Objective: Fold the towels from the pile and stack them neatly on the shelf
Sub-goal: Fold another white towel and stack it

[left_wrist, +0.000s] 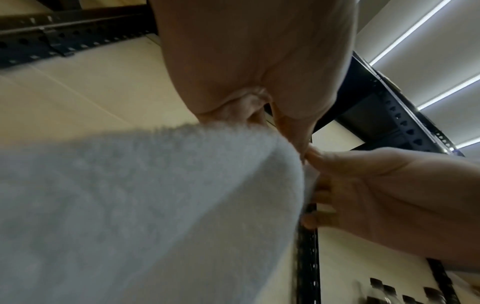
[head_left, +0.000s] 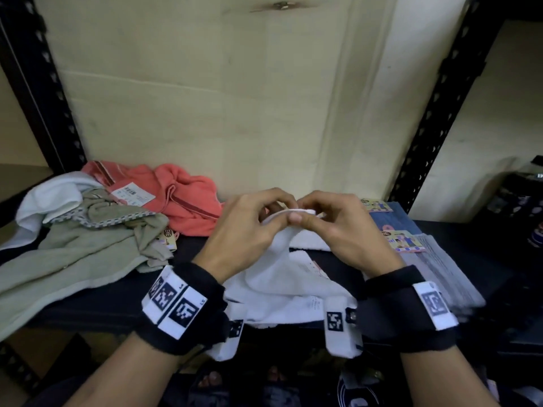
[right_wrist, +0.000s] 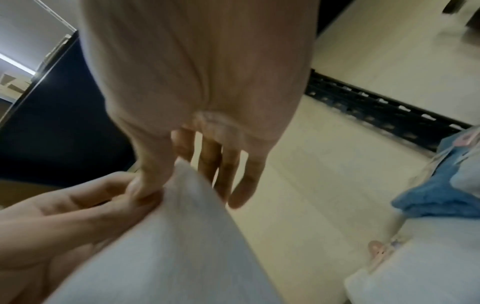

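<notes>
Left hand (head_left: 246, 227) and right hand (head_left: 338, 227) both pinching white towel (head_left: 282, 277) edge, apparently one corner, towel draping onto shelf (head_left: 97, 306).

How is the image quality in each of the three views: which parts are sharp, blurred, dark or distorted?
Head view: dim, the black slotted shelf posts bow outward from wide-angle distortion, and the folded grey towel is smeared. Left wrist view: the white terry towel is soft and out of focus, with bright ceiling light strips. Right wrist view: overall motion blur, worst on the blue towel.
</notes>
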